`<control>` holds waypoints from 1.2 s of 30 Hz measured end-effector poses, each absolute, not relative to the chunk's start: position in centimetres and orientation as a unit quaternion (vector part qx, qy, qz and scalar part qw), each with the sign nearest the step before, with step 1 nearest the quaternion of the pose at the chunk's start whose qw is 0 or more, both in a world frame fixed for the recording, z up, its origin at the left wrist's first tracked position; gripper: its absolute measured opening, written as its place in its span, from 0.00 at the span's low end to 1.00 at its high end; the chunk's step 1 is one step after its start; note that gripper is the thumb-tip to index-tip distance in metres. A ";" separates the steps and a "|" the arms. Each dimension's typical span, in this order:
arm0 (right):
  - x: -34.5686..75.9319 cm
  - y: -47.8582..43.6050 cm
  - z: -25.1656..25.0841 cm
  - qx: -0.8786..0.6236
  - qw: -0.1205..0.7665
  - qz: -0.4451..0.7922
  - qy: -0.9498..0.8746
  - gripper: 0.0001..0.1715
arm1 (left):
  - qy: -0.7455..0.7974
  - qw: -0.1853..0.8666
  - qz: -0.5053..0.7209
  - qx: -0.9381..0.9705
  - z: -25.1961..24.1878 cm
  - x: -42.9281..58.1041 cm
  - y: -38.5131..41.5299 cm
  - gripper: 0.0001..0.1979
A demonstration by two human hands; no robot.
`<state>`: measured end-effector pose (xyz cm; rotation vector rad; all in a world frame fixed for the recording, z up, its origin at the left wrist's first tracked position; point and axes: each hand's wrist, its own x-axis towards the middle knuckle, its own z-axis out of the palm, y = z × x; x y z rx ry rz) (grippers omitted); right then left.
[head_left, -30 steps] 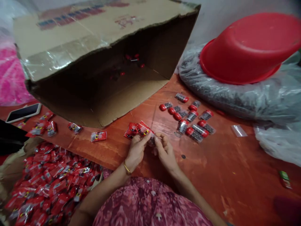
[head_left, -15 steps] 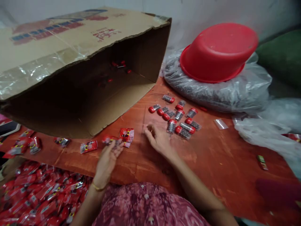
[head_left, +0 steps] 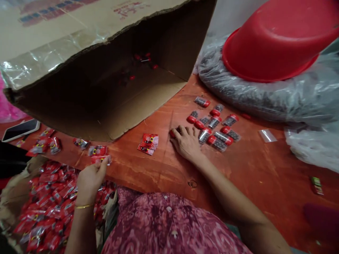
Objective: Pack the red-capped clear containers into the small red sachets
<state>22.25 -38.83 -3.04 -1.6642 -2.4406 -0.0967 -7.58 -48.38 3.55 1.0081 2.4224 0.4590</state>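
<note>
Your right hand (head_left: 186, 141) sits nearest, fingers loose over the end red-capped vial (head_left: 172, 133); your left hand (head_left: 88, 180), well off left, looks pinched on a sachet (head_left: 100, 159).

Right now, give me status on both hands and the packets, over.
Left hand pinching red packet at table edge. Right hand flat, fingertips on red-capped vials. Packet stack lies between hands, untouched. Cardboard box lies open behind them.

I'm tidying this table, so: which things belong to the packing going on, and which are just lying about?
In use: left hand touching a red packet; right hand on the red-capped vials; stack of packets; heap of packets.
Lying about: cardboard box, untouched; red basin; plastic sack; phone; small clear bag.
</note>
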 end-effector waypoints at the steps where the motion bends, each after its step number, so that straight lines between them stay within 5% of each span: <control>1: 22.1 -39.9 -3.0 -0.563 0.086 -0.032 -0.822 0.22 | 0.869 0.210 0.158 0.419 3.6 -6.5 -48.1 0.18; 8: 21.6 -43.2 -3.7 -0.579 0.096 -0.017 -0.809 0.26 | 0.761 0.118 0.159 0.618 -0.1 2.5 -41.9 0.16; 17: 22.1 -43.5 -3.3 -0.569 0.211 0.033 -0.794 0.20 | 0.743 0.185 0.179 0.618 -1.9 0.5 -39.5 0.10; 28: 17.2 -41.5 -2.0 -0.472 0.480 0.422 -0.608 0.16 | 0.657 0.207 0.364 0.627 1.2 2.9 -43.5 0.13; 33: 17.5 -42.7 -2.3 -0.487 0.519 0.409 -0.572 0.19 | 0.650 0.484 0.329 0.486 0.8 3.7 -44.8 0.22; 36: 17.5 -43.8 -2.5 -0.490 0.510 0.383 -0.594 0.20 | 0.595 0.580 0.425 0.358 0.6 5.0 -45.5 0.20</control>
